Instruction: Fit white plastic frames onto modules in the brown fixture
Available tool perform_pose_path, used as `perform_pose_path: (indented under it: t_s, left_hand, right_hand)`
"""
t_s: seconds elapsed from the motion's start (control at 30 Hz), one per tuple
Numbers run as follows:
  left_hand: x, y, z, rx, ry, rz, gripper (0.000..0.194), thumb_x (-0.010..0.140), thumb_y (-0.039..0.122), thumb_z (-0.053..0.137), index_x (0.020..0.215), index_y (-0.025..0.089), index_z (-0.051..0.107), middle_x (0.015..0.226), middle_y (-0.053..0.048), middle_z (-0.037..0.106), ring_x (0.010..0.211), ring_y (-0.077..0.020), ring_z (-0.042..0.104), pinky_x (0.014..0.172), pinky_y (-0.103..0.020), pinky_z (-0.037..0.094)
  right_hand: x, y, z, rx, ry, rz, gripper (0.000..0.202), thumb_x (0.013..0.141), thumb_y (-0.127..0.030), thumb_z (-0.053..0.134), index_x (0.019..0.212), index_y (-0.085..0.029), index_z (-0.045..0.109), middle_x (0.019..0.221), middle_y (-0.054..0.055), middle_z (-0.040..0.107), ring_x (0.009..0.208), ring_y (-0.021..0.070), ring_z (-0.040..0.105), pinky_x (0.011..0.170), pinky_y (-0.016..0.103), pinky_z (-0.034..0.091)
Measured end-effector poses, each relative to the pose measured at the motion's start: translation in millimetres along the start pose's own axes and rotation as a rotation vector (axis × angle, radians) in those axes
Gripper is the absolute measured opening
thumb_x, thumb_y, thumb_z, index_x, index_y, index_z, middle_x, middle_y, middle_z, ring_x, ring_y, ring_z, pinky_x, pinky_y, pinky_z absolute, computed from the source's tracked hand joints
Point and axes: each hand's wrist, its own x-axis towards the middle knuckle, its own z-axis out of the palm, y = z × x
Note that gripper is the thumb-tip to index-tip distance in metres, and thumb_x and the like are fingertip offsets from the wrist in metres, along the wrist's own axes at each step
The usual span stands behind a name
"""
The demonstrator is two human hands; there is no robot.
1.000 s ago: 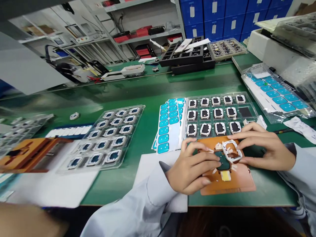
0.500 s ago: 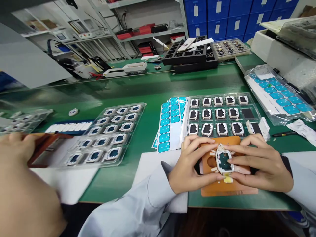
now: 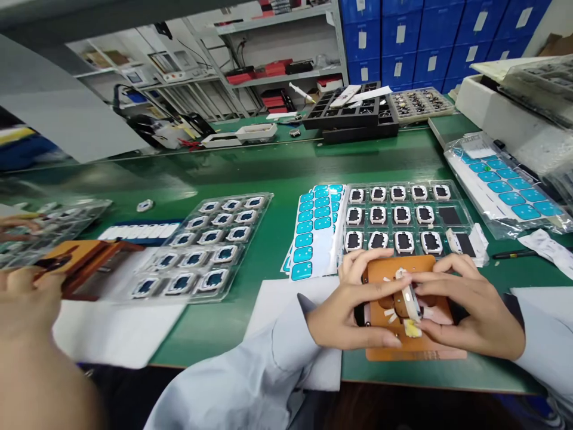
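White frame (image 3: 409, 300) tilting on edge over orange jig (image 3: 414, 349); your left hand (image 3: 347, 310) and right hand (image 3: 465, 313) pinching it between fingertips.

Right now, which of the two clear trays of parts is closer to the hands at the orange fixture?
The clear tray just behind the orange fixture, holding white frames with black centres. The other tray lies off to the left and holds blue-centred parts.

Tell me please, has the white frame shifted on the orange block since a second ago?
Yes. The white frame lay flat over the orange block; it now stands on edge, tipped up between both hands.
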Motion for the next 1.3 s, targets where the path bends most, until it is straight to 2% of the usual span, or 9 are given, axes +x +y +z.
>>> perform_pose_path:
  t_s: [0.13,0.23,0.33,0.4,0.5,0.6,0.77,0.97,1.3]
  left_hand:
    - [2.2,0.9,6.3,0.069,-0.026,0.088,0.076,0.082,0.076,0.048,0.149,0.047,0.030,0.158,-0.004,0.017,0.139,-0.0367,0.020,0.116,-0.060,0.012]
    - [3.2,-4.9,0.9,0.180,0.093,0.048,0.068,0.094,0.069,0.027,0.154,0.045,0.009,0.157,-0.005,0.022,0.140,-0.0318,0.023,0.115,-0.055,0.020]
    - [5.8,-20.6,-17.2,0.448,0.346,-0.255,0.055,0.100,0.056,0.024,0.152,0.039,0.028,0.152,-0.006,0.036,0.137,-0.0297,0.030,0.112,-0.052,0.025]
    - [8.3,-34.6,-30.3,0.627,0.413,-0.523,0.050,0.099,0.050,0.035,0.145,0.033,0.044,0.151,-0.008,0.040,0.136,-0.0332,0.032,0.108,-0.055,0.028]
    - [11.5,-53.5,-42.1,0.721,0.275,-0.774,0.051,0.095,0.043,0.044,0.143,0.026,0.047,0.152,-0.011,0.041,0.137,-0.0345,0.035,0.106,-0.057,0.031]
    - [13.2,-62.9,-43.5,0.697,0.151,-0.829,0.052,0.097,0.039,0.042,0.145,0.021,0.043,0.150,-0.012,0.045,0.139,-0.0288,0.038,0.112,-0.053,0.029]
    - [13.9,-62.6,-41.2,0.703,0.129,-0.813,0.039,0.096,0.035,0.045,0.133,0.022,0.051,0.147,-0.011,0.050,0.137,-0.0282,0.042,0.109,-0.052,0.034]
    - [13.7,-60.8,-41.8,0.672,0.157,-0.840,0.021,0.095,0.033,0.049,0.110,0.019,0.053,0.135,-0.014,0.057,0.128,-0.0268,0.050,0.101,-0.046,0.041]
    - [14.5,-54.2,-41.5,0.691,0.138,-0.793,0.029,0.097,0.032,0.047,0.123,0.024,0.057,0.142,-0.010,0.053,0.133,-0.0282,0.046,0.103,-0.052,0.041]
  right_hand:
    - [-3.1,5.4,5.0,0.200,0.028,0.101,0.032,0.084,-0.032,0.071,0.110,-0.027,0.054,0.102,0.006,0.069,0.087,0.0233,0.061,0.075,0.039,0.049]
    - [-5.1,12.8,5.4,0.547,0.038,0.267,0.043,0.083,-0.040,0.075,0.118,-0.031,0.052,0.106,0.005,0.068,0.096,0.0242,0.066,0.079,0.037,0.053]
    - [-4.7,21.6,0.4,0.934,0.025,0.506,0.045,0.083,-0.052,0.071,0.120,-0.034,0.054,0.105,0.003,0.070,0.095,0.0259,0.070,0.081,0.040,0.056]
    - [-2.3,26.5,-3.9,1.108,0.047,0.596,0.044,0.079,-0.057,0.072,0.114,-0.034,0.060,0.101,0.001,0.071,0.091,0.0274,0.071,0.084,0.044,0.055]
    - [2.7,31.2,-7.2,1.222,0.099,0.634,0.043,0.072,-0.056,0.075,0.107,-0.033,0.064,0.097,0.001,0.071,0.091,0.0288,0.071,0.089,0.047,0.052]
    - [7.1,34.5,-6.0,1.229,0.175,0.679,0.040,0.074,-0.057,0.069,0.103,-0.030,0.064,0.083,0.003,0.070,0.088,0.0294,0.069,0.077,0.044,0.053]
    - [8.5,49.7,-8.3,0.951,0.233,0.694,0.036,0.081,-0.058,0.055,0.100,-0.028,0.060,0.086,0.006,0.069,0.081,0.0278,0.066,0.058,0.037,0.048]
    - [1.8,87.4,-30.2,-0.129,0.211,0.388,0.037,0.077,-0.047,0.069,0.108,-0.026,0.066,0.098,0.007,0.071,0.080,0.0253,0.062,0.069,0.039,0.051]
    - [-1.6,115.5,-44.5,-0.285,0.312,0.464,0.040,0.088,-0.046,0.062,0.120,-0.021,0.059,0.109,0.012,0.070,0.089,0.0265,0.065,0.077,0.039,0.054]
